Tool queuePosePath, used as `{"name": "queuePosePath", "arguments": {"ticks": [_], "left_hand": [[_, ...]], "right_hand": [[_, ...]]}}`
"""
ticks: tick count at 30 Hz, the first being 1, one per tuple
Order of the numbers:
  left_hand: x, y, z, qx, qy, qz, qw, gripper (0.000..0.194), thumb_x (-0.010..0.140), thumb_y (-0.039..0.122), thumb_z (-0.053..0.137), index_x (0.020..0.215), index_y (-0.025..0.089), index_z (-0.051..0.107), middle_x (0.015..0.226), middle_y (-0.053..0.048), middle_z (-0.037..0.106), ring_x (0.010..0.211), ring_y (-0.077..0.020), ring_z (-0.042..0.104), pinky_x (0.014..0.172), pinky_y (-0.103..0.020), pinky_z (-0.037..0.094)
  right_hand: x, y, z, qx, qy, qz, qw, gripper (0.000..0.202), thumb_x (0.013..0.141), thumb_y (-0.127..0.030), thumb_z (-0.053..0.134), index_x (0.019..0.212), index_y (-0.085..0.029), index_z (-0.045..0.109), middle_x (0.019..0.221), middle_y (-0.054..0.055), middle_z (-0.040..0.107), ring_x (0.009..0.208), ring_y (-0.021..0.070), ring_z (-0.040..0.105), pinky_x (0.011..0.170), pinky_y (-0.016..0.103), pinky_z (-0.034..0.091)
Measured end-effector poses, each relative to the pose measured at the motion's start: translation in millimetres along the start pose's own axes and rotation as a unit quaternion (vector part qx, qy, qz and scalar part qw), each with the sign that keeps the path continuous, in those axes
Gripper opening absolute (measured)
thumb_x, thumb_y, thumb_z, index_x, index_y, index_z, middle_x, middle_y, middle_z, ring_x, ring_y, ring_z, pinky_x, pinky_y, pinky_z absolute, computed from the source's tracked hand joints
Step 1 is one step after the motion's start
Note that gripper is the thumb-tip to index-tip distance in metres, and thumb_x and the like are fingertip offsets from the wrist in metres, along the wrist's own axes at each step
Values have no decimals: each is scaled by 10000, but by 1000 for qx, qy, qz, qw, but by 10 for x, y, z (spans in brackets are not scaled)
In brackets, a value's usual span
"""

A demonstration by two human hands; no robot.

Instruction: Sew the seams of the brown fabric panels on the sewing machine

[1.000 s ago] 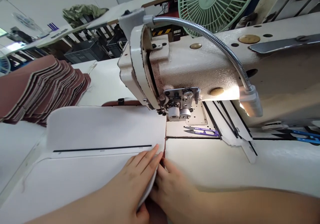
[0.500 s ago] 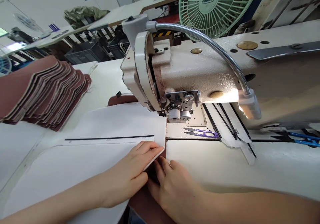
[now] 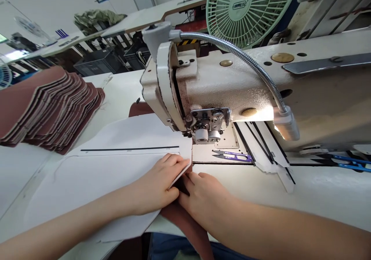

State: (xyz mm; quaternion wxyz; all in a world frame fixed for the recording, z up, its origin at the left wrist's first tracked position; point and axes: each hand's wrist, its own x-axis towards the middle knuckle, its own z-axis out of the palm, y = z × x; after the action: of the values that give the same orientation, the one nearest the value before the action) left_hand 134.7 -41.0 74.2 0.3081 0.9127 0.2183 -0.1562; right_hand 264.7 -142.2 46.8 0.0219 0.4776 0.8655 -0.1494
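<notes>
A large white panel (image 3: 110,182) with a black strip (image 3: 130,149) across it lies on the table, its right edge under the head of the sewing machine (image 3: 203,130). My left hand (image 3: 158,182) holds that edge, fingers on top and thumb beside it. A reddish-brown piece (image 3: 189,225) lies beneath the panel and hangs over the table's front edge. My right hand (image 3: 203,198) pinches the brown piece close to my left fingertips. The right fingertips are partly hidden under the panel's edge.
Stacked brown pieces (image 3: 49,109) stand at the left. Purple snips (image 3: 233,156), white strips with black lines (image 3: 268,151) and blue-handled scissors (image 3: 348,161) lie right of the needle area. A lamp (image 3: 285,124) hangs from the machine; a green fan (image 3: 246,12) is behind.
The white panel has moved forward toward the machine, with both hands moving the same way. More of the brown piece and the table's front edge now shows.
</notes>
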Motion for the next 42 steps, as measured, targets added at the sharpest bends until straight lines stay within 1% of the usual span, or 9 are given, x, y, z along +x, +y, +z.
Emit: {"name": "queuePosePath", "arguments": {"ticks": [2, 4, 7, 10, 14, 17, 20, 27, 42], "left_hand": [[32, 17, -39, 0, -14, 8, 1000, 571, 640, 65, 428, 1179, 204, 558, 1130, -74, 544, 1090, -243, 479, 975, -399, 444], [60, 21, -75, 0, -19, 9, 1000, 510, 647, 56, 424, 1107, 202, 589, 1074, -68, 544, 1047, -235, 485, 940, -377, 453], [96, 4, -110, 0, -7, 13, 1000, 464, 666, 47, 405, 1054, 203, 606, 1025, -60, 554, 998, -226, 494, 899, -360, 461], [124, -14, -122, 7, 8, 16, 1000, 443, 690, 49, 393, 1048, 200, 605, 1027, -58, 560, 994, -225, 494, 895, -357, 460], [161, -32, -116, 38, 8, 3, 999, 386, 715, 60, 395, 1005, 195, 610, 1018, -62, 563, 995, -228, 494, 887, -366, 455], [200, -47, -116, 62, 15, -1, 998, 348, 735, 60, 397, 974, 197, 609, 978, -61, 563, 961, -229, 501, 855, -370, 454], [242, -46, -142, 91, 6, -7, 996, 305, 742, 46, 396, 921, 191, 596, 938, -57, 554, 936, -228, 508, 821, -357, 452], [329, -8, -251, 153, -24, -11, 988, 328, 780, 45, 400, 994, 189, 603, 940, -66, 563, 936, -235, 525, 813, -352, 461], [557, -75, -248, 192, 20, -22, 981, 312, 741, 1, 408, 923, 179, 589, 1001, -76, 618, 996, -247, 561, 854, -360, 473]], "right_hand": [[-37, 30, -31, -5, -2, -27, 1000, 613, 688, -357, 806, 1181, -58, 600, 1185, 215, 635, 1136, 328, 553, 769, 366, 523], [-58, 53, -43, -7, -14, -47, 999, 798, 634, -438, 837, 1262, -43, 544, 1253, 214, 599, 1197, 341, 516, 837, 369, 513], [-27, 70, -14, -13, -39, -15, 999, 824, 682, -515, 792, 1306, -52, 517, 1317, 252, 539, 1234, 361, 490, 807, 370, 515], [41, 81, 34, -22, -36, 15, 999, 778, 707, -486, 780, 1304, -55, 527, 1345, 295, 491, 1244, 391, 471, 747, 383, 514], [81, 114, 40, -45, -37, 6, 998, 646, 741, -450, 756, 1238, -69, 597, 1257, 241, 590, 1199, 375, 488, 782, 395, 495], [56, 142, 15, -48, -41, 4, 998, 780, 672, -472, 808, 1270, -30, 571, 1260, 234, 593, 1201, 370, 485, 831, 385, 494], [16, 163, -16, -44, -34, -2, 998, 986, 629, -509, 826, 1364, 29, 450, 1383, 295, 451, 1271, 393, 441, 861, 395, 503], [41, 206, -12, -61, -26, 52, 996, 592, 826, -273, 662, 1333, -11, 506, 1385, 255, 465, 1264, 335, 474, 774, 359, 507], [98, 410, 170, -132, 100, 61, 984, 313, 870, -140, 507, 1146, -61, 633, 1105, 191, 664, 960, 257, 557, 600, 329, 442]]}}
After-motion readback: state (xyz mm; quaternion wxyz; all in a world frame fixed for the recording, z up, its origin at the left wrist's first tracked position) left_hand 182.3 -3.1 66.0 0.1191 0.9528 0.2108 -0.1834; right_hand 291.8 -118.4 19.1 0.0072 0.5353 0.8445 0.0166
